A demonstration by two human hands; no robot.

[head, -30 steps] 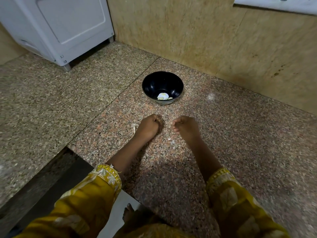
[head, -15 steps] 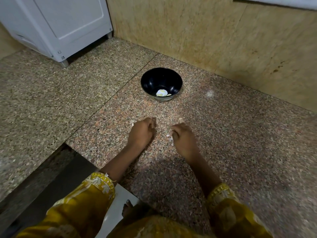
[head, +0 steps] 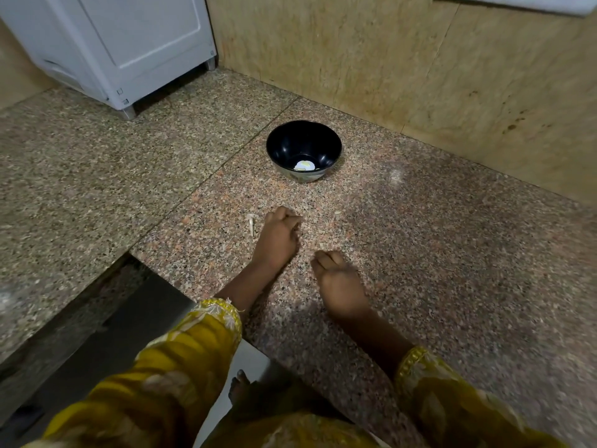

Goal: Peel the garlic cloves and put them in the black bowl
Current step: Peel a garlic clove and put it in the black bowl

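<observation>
— Where is the garlic?

— One pale peeled garlic clove (head: 304,165) lies at the bottom of the round black bowl (head: 287,147). The bowl sits on the speckled stone counter (head: 436,260), straight ahead of both hands and well apart from them.

— Is anything left to peel?

— A thin pale garlic piece (head: 251,223) lies on the counter just beside the left hand (head: 278,238), on its outer side. It is too small to tell if it is a clove or only skin. It lies long-ways, pointing away from the person.

— Which hand is nearer to it?

— The left one, by a lot. The right hand (head: 340,286) is closer to the person and on the other side.

— What are the fingers doing?

— The left fingers (head: 286,218) are curled in like a loose fist. If something is inside, it is hidden. The right hand is blurry. Its fingers look side by side and bent down, and I cannot tell if they hold anything.

— So what is the next move?

— I think the left hand should slide outward and pinch the piece across its thin middle.
</observation>
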